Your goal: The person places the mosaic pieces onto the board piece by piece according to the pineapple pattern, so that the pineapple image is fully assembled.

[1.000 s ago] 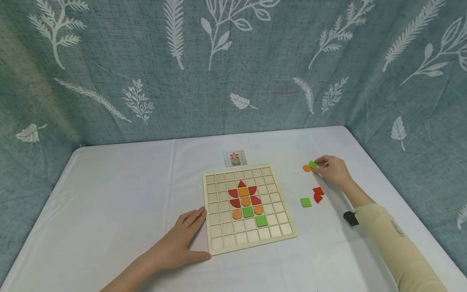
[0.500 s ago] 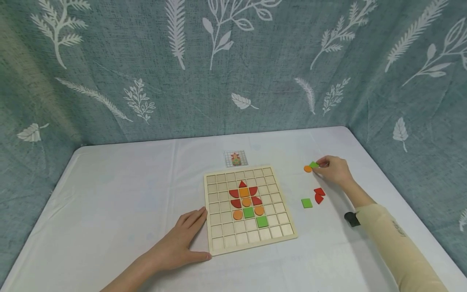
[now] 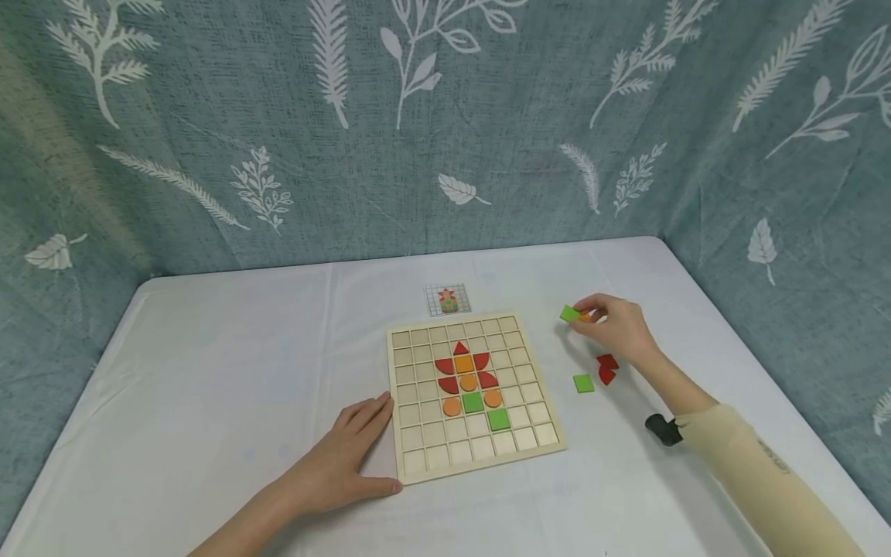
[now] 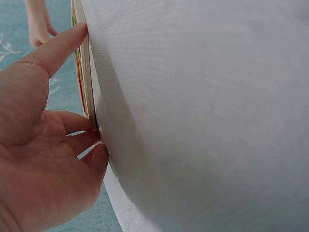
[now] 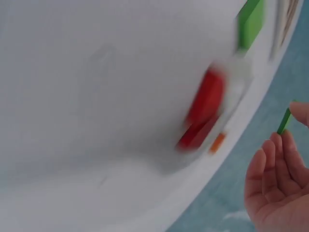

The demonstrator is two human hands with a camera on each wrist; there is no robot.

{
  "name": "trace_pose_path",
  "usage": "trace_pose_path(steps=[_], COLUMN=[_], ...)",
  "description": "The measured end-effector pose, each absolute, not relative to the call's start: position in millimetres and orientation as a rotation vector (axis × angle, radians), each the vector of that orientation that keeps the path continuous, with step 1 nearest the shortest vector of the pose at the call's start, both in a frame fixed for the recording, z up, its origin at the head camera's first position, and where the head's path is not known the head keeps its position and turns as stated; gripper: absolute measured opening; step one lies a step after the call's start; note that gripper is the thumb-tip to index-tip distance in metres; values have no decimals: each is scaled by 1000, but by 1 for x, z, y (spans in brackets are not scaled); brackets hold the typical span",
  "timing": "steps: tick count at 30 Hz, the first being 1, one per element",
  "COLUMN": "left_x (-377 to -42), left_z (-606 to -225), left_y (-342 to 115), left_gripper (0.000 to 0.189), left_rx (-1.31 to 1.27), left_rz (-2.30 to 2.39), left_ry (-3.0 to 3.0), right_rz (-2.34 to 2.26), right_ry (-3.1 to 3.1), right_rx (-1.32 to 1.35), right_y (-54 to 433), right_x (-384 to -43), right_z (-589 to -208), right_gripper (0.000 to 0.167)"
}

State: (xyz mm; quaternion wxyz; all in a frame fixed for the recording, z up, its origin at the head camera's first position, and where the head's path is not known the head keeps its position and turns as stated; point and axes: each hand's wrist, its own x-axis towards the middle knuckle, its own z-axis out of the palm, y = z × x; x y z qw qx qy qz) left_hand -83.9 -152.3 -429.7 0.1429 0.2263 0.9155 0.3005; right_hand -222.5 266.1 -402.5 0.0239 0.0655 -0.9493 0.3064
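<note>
In the head view, my right hand (image 3: 617, 326) pinches a green square tile (image 3: 569, 313) between thumb and fingertips, raised off the white table. The same tile (image 5: 285, 121) shows edge-on in the right wrist view. An orange disc (image 3: 585, 317) is partly hidden behind the fingers. My left hand (image 3: 339, 466) rests at the wooden grid board (image 3: 418, 439), thumb and fingertips spread along its left edge. On the board sit several red pieces, an orange square (image 3: 463, 363), several orange discs, a green square (image 3: 472, 402) above centre-bottom and another green square (image 3: 499, 420) lower right of it.
Right of the board lie a loose green square (image 3: 583, 384) and two red pieces (image 3: 607, 369) close together. A small pattern card (image 3: 448, 300) lies behind the board. Teal leaf-print curtains (image 3: 362, 193) stand around the table (image 3: 230, 371).
My right hand has lifted the green square tile away from beside the orange disc and moved it left toward the board. My left hand and the pieces on the board have stayed put.
</note>
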Motion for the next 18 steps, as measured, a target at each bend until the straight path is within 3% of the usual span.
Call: trace_pose_path(steps=[18], left_x=[-86], left_z=[-426], left_y=[-156], left_gripper=[104], left_rx=[690], left_rz=[868], left_ry=[2636], right_rz=[1145], right_ry=[-2931], right_rx=[702], right_y=[178], right_x=[-173], right_z=[-402], right_gripper=[22])
